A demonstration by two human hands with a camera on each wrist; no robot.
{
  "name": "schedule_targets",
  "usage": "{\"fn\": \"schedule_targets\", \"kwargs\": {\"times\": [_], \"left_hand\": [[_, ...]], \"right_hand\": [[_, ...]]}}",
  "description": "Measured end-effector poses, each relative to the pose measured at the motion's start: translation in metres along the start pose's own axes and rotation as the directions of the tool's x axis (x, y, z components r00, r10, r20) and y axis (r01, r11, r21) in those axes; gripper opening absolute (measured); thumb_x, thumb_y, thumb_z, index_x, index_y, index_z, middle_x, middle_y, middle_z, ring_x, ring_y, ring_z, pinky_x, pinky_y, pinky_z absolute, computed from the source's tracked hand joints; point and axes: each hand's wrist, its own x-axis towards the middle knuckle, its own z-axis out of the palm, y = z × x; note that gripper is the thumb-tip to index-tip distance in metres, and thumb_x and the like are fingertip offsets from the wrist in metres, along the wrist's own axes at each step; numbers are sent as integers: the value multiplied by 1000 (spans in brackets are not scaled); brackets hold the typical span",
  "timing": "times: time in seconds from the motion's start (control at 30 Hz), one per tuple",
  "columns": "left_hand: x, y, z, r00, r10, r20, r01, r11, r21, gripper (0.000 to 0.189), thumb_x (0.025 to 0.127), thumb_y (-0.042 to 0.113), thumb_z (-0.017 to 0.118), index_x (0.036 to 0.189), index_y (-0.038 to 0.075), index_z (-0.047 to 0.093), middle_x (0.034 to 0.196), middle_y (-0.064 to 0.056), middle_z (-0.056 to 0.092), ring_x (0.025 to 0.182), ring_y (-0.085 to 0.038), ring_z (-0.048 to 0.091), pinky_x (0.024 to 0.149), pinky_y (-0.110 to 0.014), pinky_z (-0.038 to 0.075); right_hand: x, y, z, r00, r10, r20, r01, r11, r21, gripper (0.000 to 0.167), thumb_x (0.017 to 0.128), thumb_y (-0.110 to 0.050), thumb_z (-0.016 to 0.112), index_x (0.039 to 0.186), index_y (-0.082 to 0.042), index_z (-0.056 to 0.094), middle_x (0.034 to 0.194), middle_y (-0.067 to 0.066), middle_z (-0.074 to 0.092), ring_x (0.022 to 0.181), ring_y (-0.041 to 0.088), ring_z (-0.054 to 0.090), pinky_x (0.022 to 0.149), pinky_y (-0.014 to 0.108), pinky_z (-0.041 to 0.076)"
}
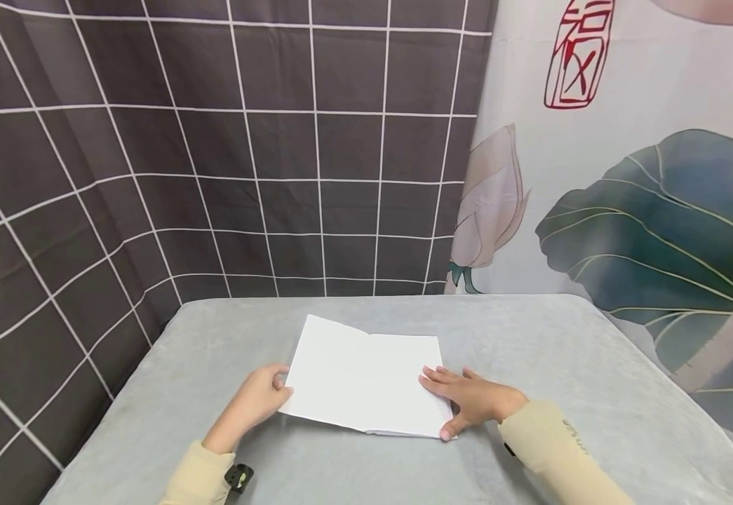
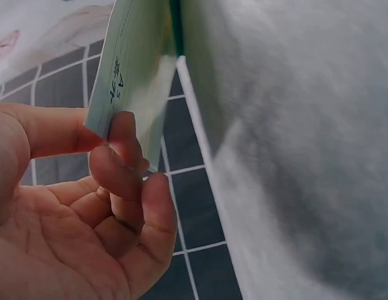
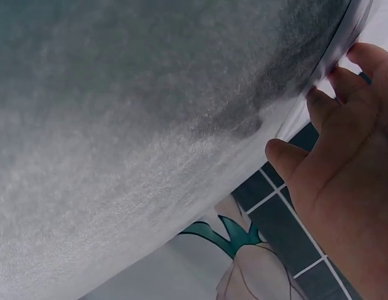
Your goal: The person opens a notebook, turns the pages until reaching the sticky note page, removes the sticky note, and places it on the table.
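Note:
An open notebook (image 1: 366, 382) with white pages lies on the table, its left side raised a little off the cloth. At its left edge, my left hand (image 1: 257, 398) pinches the raised part between thumb and fingers. In the left wrist view, that raised part of the notebook (image 2: 128, 81) shows handwriting near its edge, and my left hand (image 2: 75, 206) has its fingertips on the corner. On the right page rests my right hand (image 1: 470, 398), fingers spread and fairly straight. The right wrist view shows my right hand (image 3: 350, 156) with its fingertips along the notebook's edge.
A light grey cloth covers the table (image 1: 227, 337). Behind it and at the left hangs a dark curtain (image 1: 278, 147) with white grid lines. A white hanging (image 1: 518, 63) with lotus prints is at the right.

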Motion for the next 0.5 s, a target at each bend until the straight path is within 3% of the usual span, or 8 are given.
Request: {"fn": "schedule_targets", "kwargs": {"times": [0.27,0.5], "left_hand": [[3,-13,9,993,-19,116,11,998,69,37,83,4,62,115,-14,56,82,-15,66,73,-24,62,65,-39,51],[3,-11,13,984,-63,168,49,995,84,33,86,4,60,116,-10,57,96,-19,65,84,-27,61,76,-46,51]], "right_hand": [[0,-5,2,999,39,3,-39,999,-6,101,68,-50,73,149,-6,32,157,15,25,144,39,22,110,66,15],[-2,-4,3,999,44,-9,-44,999,16,101,68,-50,74,149,-8,32,158,14,25,144,39,22,109,67,15]]}}
